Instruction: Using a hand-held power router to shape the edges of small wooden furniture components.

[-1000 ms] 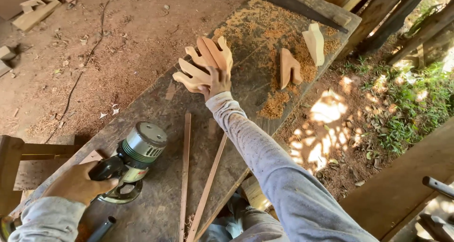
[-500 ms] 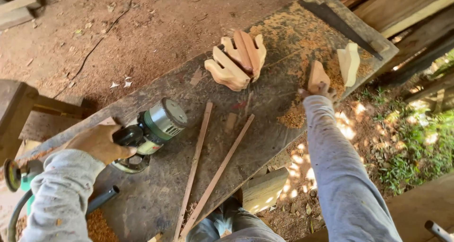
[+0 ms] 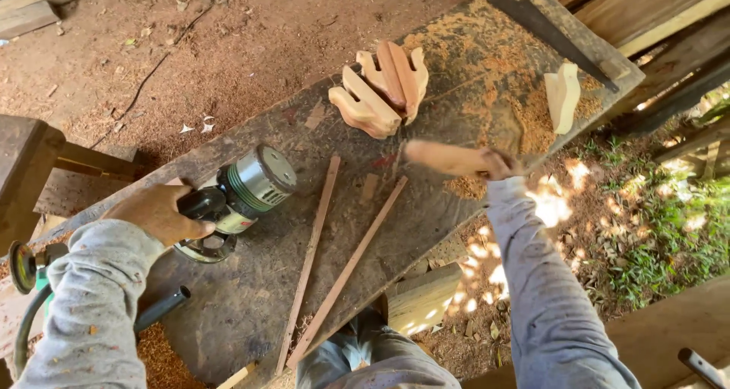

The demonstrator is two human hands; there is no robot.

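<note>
We find our left hand (image 3: 156,210) clenched on the router (image 3: 237,199) standing on the table (image 3: 251,298). Our right hand (image 3: 498,163) grips a wooden piece (image 3: 445,158) above the table, near stacked carved pieces (image 3: 380,88). Two thin strips (image 3: 334,256) lie between the hands; sawdust (image 3: 525,123) and another piece (image 3: 564,94) lie beyond.

Open-air wood shop on a dirt floor

A dark, worn plank surface (image 3: 471,62) runs diagonally, dusted with sawdust (image 3: 532,123). Reddish dirt floor (image 3: 228,39) lies beyond it, strewn with chips and crossed by a thin cable (image 3: 156,66). A wooden bench (image 3: 26,168) stands at the left. Sunlight dapples leaf litter and grass (image 3: 669,237) at the right, under heavy timbers (image 3: 669,16).
</note>
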